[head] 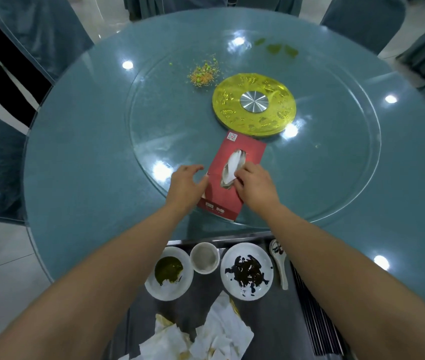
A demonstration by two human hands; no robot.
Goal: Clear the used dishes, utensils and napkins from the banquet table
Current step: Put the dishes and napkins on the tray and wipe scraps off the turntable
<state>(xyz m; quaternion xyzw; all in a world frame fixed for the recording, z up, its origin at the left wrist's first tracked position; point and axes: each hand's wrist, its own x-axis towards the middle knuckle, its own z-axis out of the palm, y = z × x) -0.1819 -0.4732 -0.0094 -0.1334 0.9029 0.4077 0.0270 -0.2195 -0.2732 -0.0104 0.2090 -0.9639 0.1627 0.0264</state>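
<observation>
A red tissue box [242,152] lies on the glass turntable [336,162] near the table's front edge. My right hand [255,187] pinches the white tissue [233,165] sticking out of the box's slot. My left hand [184,187] rests against the box's left side, its fingers loosely curled. Below the table edge, a dark cart [206,313] holds a plate with green sauce [168,272], a small cup [204,258], a plate with dark sauce [247,271], a white spoon [280,263] and crumpled used napkins [206,336].
Orange and green food crumbs [203,72] and green smears [278,48] lie on the far part of the turntable. A gold disc with a metal hub [254,105] sits at its middle. Covered chairs [37,29] ring the round table [76,152].
</observation>
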